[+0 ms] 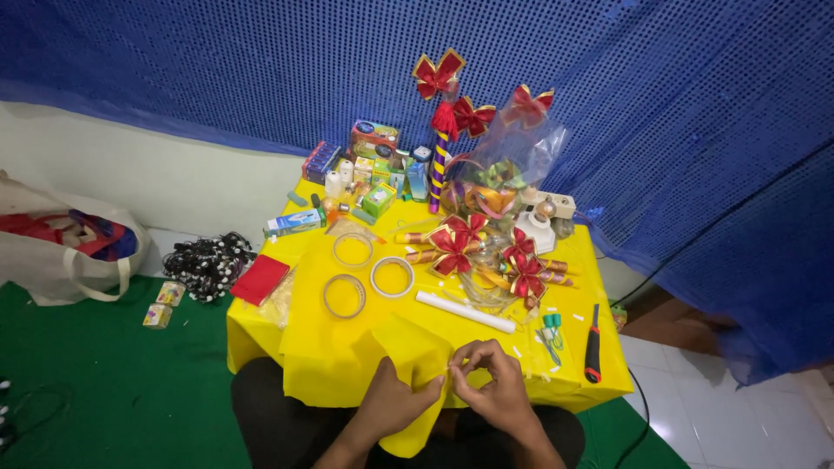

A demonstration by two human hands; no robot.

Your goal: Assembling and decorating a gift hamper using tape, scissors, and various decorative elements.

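My left hand (391,401) grips a folded sheet of yellow paper (401,346) at the near edge of a low table covered in yellow (261,326). My right hand (492,382) pinches the sheet's right edge, fingertips closed together against it. Beyond the hands lie a white glue stick (465,312), three tape rolls (369,274) and several red ribbon bows with gold trim (456,243). Small teal scissors (551,328) and a red-and-black utility knife (592,344) lie to the right of my right hand.
Small boxes and bottles (369,169) crowd the table's far side, next to a striped stick with red bows (439,130) and a clear bag of ribbon (504,174). A red pouch (259,279), a black beaded bundle (207,263) and a white tote bag (61,243) lie left on the green floor.
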